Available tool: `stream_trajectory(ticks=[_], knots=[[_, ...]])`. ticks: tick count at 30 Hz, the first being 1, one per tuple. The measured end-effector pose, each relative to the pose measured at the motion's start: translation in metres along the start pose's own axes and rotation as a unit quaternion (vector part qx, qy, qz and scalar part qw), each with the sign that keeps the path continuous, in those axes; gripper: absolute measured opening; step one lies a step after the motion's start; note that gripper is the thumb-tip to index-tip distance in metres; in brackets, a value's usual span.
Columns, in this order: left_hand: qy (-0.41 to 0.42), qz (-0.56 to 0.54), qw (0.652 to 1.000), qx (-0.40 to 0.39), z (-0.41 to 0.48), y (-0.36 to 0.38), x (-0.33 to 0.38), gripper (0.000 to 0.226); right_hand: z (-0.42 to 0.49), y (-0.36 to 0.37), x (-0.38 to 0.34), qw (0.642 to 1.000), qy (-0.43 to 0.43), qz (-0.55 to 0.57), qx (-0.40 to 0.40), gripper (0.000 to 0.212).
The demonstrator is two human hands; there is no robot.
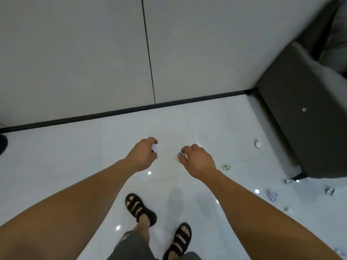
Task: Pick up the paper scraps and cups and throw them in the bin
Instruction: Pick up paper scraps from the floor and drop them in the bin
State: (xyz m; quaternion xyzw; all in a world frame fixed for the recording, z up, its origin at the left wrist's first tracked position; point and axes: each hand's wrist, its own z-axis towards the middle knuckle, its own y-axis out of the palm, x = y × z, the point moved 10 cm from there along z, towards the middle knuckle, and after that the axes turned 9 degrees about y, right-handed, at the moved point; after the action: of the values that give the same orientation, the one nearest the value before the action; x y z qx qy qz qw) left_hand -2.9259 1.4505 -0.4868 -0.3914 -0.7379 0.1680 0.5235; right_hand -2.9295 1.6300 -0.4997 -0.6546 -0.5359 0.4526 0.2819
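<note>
White floor [75,156]; left hand [144,154], right hand [197,162] grip scraps [154,147]; lettering [124,237] unreadable.

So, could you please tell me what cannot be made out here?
Head view:
Bin: outside the frame.
Item in right hand: mostly hidden by its fingers.
Paper scrap in left hand: mostly covered.
Floor litter beside the sofa: small, blurred.
Dark object: cut by left edge.

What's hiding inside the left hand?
A white paper scrap pokes out between the curled fingers of the left hand. The hand covers the rest, so how much it holds cannot be seen.
</note>
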Motion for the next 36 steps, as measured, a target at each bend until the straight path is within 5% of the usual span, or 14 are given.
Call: stream_trajectory(ticks=[9, 20, 28, 36], knots=[[-0.085, -0.081, 0.981, 0.153, -0.192, -0.139, -0.099, 0.039, -0.083, -0.016, -0.218, 0.977, -0.172, -0.123, -0.012, 0.043], [-0.223, -0.112, 0.915, 0.319, -0.440, -0.289, -0.309, 0.045, -0.201, 0.076, -0.563, 0.904, -0.377, -0.202, -0.014, 0.041], [-0.270, -0.107, 0.881, 0.373, -0.518, -0.348, -0.397, 0.043, -0.247, 0.127, -0.722, 0.855, -0.468, -0.222, -0.016, 0.041], [-0.326, -0.121, 0.858, 0.378, -0.543, -0.422, -0.483, 0.045, -0.199, 0.162, -0.846, 0.837, -0.496, -0.225, -0.053, 0.039]])
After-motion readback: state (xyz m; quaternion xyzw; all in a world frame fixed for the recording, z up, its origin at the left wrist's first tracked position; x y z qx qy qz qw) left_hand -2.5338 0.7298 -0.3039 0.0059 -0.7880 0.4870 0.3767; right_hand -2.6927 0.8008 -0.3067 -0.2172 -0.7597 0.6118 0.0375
